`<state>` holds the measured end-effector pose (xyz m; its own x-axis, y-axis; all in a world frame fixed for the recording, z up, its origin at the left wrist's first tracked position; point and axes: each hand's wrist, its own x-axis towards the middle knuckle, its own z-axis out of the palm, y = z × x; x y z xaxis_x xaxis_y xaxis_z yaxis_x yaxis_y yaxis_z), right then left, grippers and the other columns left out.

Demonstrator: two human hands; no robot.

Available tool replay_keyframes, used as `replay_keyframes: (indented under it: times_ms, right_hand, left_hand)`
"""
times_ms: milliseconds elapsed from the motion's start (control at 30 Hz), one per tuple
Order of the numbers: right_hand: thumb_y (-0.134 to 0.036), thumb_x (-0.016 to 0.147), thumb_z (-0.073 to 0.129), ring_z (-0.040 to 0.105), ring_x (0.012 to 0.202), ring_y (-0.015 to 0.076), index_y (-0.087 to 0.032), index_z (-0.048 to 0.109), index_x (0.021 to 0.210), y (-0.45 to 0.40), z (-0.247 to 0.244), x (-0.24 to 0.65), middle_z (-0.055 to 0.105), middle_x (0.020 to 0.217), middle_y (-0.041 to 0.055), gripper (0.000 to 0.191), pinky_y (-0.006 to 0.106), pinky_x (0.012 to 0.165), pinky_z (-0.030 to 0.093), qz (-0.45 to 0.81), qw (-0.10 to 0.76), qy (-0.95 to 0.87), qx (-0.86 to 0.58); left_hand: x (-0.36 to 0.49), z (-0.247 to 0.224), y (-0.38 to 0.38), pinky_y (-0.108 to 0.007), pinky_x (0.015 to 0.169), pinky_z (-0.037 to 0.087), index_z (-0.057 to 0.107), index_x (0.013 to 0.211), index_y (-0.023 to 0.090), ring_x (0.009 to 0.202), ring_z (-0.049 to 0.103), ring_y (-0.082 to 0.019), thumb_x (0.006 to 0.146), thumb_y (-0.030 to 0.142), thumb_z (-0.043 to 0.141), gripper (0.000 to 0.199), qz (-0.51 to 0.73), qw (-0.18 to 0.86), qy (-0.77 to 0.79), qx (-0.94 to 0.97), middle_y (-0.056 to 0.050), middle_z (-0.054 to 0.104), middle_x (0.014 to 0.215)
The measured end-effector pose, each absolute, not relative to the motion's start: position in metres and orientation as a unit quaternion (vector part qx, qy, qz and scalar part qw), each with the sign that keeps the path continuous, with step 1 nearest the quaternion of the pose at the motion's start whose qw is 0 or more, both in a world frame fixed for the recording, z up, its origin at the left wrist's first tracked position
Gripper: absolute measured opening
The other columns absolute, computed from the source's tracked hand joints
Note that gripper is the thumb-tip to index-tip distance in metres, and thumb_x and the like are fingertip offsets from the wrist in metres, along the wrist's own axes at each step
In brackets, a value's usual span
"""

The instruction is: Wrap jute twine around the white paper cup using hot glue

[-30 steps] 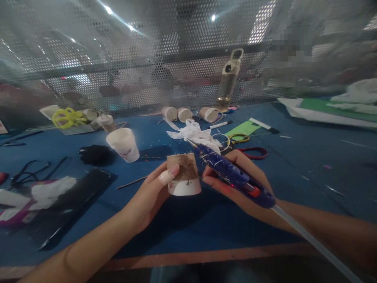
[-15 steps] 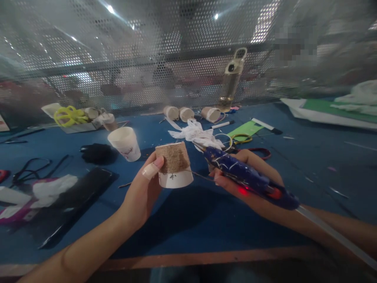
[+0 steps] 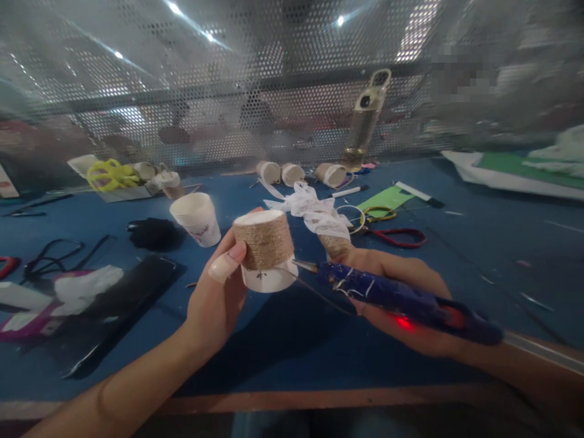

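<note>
My left hand grips an upside-down paper cup from its left side, thumb pressed on the front. Brown twine is wound in tight rows round the upper part of the cup, and the lower white band is bare. A loose strand of twine runs from the cup toward my right hand. That hand is closed round a blue hot glue gun with a red light glowing on it. The nozzle tip sits close to the cup's right side, near the lowest row of twine; whether it touches I cannot tell.
A stack of white paper cups stands to the left, beside a black bundle. Behind my hands lie a white plastic bag, red-handled scissors and twine-wrapped cups. A bottle stands by the perforated screen.
The glue gun has swung down and its nozzle has come to the cup's right side, near the twine's lower edge. The cup has shifted slightly left, showing more of its top.
</note>
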<state>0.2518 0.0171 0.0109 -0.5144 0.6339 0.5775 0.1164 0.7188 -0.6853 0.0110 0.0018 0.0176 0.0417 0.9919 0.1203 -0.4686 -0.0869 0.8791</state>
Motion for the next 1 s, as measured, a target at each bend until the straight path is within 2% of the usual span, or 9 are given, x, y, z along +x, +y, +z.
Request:
replay_keyframes:
  times_ms: [200, 367, 467, 700, 1000]
  right_hand:
    - [-0.008, 0.078, 0.062, 0.05, 0.058, 0.0107, -0.024, 0.047, 0.071, 0.013, 0.009, 0.252, 0.052, 0.066, -0.0066, 0.023, 0.028, 0.063, 0.047, 0.262, 0.419, -0.825, -0.272]
    - [-0.013, 0.076, 0.062, 0.051, 0.064, 0.0137, -0.025, 0.043, 0.069, 0.012, 0.002, 0.25, 0.052, 0.069, -0.005, 0.024, 0.034, 0.072, 0.049, 0.227, 0.435, -0.826, -0.277]
    - [-0.016, 0.077, 0.063, 0.05, 0.063, 0.0147, -0.025, 0.042, 0.069, 0.014, 0.002, 0.251, 0.052, 0.066, -0.0049, 0.025, 0.034, 0.069, 0.048, 0.209, 0.427, -0.839, -0.264]
    - [-0.016, 0.079, 0.065, 0.057, 0.07, 0.0178, -0.026, 0.045, 0.073, 0.014, 0.004, 0.258, 0.058, 0.073, -0.0015, 0.023, 0.033, 0.065, 0.046, 0.161, 0.368, -0.861, -0.313]
    - [-0.008, 0.077, 0.063, 0.061, 0.075, 0.018, -0.027, 0.045, 0.075, 0.014, 0.001, 0.254, 0.059, 0.075, -0.0018, 0.027, 0.034, 0.07, 0.049, 0.147, 0.377, -0.868, -0.289]
  left_hand:
    - [0.012, 0.019, 0.001, -0.042, 0.1, 0.05, 0.069, 0.122, 0.027, 0.119, 0.063, -0.03, 0.084, 0.043, 0.068, 0.041, 0.621, 0.58, 0.325, 0.414, -0.006, 0.069, 0.132]
    - [0.012, 0.017, -0.001, -0.044, 0.107, 0.047, 0.068, 0.125, 0.027, 0.13, 0.057, -0.033, 0.085, 0.04, 0.069, 0.042, 0.62, 0.551, 0.338, 0.445, -0.006, 0.067, 0.133]
    - [0.012, 0.017, -0.003, -0.043, 0.108, 0.046, 0.069, 0.124, 0.028, 0.132, 0.055, -0.031, 0.088, 0.036, 0.068, 0.038, 0.625, 0.536, 0.34, 0.455, -0.005, 0.067, 0.133]
    - [0.014, 0.021, -0.004, -0.043, 0.104, 0.049, 0.072, 0.118, 0.026, 0.128, 0.058, -0.033, 0.085, 0.032, 0.07, 0.034, 0.644, 0.534, 0.337, 0.432, -0.007, 0.069, 0.126]
    - [0.013, 0.017, -0.003, -0.037, 0.109, 0.045, 0.07, 0.123, 0.029, 0.133, 0.054, -0.029, 0.088, 0.032, 0.069, 0.035, 0.623, 0.533, 0.361, 0.444, -0.003, 0.067, 0.133]
